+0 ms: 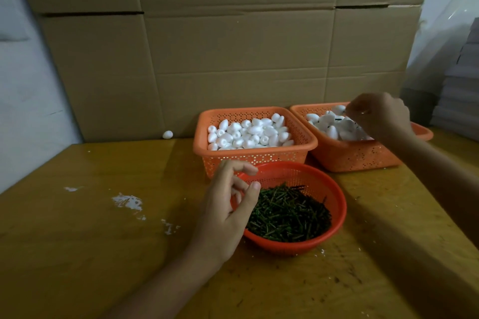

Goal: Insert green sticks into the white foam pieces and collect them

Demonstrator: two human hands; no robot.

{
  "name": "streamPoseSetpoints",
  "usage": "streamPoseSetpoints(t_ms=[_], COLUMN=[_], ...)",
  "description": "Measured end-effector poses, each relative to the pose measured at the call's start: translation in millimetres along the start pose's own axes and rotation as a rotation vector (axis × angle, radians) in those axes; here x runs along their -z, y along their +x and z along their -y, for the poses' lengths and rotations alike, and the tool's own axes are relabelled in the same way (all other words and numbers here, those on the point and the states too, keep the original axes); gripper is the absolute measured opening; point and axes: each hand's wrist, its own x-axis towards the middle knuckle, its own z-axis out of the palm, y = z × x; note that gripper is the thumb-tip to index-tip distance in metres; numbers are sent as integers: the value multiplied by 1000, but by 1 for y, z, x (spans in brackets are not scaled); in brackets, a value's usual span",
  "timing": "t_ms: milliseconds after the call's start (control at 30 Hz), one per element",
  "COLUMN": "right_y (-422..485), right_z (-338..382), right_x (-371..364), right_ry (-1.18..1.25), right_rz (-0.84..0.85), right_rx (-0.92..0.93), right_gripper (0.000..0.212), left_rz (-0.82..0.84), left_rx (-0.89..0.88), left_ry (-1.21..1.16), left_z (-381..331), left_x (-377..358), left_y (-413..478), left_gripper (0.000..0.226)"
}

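Cardboard sheets (pixel 233 46) back the bench (pixel 90 241). Left orange basket (pixel 199 137) holds plain white foam pieces (pixel 248 134); right orange basket (pixel 357 158) holds finished pieces (pixel 334 124). Round red basket (pixel 339 204) holds the green sticks (pixel 287 217). Right hand (pixel 378 114) hangs curled over the finished pieces; whether it grips anything cannot be told. Left hand (pixel 225 204) hovers empty, fingers loosely apart, at the red basket's rim. Recommended: release low, then pinch one stick singly. No legible writing
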Motion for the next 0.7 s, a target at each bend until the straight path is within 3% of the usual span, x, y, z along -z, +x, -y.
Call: streamPoseSetpoints(t_ms=[67, 233, 300, 400, 533, 633, 700], right_y=[2, -13, -19, -17, 3, 15, 17], right_z=[4, 41, 65, 96, 119, 125, 128], right_x=[0, -6, -11, -28, -55, -66, -72], right_ry=[-51, -74, -37, 2, -215, -319, -411], right_rz=[53, -81, -55, 181, 488, 612, 618], right_rx=[58, 280, 380, 460, 446, 420, 445], right_gripper=[13, 12, 10, 21, 35, 41, 33], left_rz=[6, 14, 12, 12, 17, 23, 21], left_rx=[-34, -23, -5, -3, -2, -5, -6], left_ry=[25, 13, 2, -10, -6, -14, -16], left_z=[-2, -3, -4, -5, -4, -3, -3], left_x=[0, 0, 0, 0, 0, 0, 0], left_y=[1, 0, -1, -1, -2, -2, -1], left_gripper=[17, 12, 16, 20, 14, 10, 7])
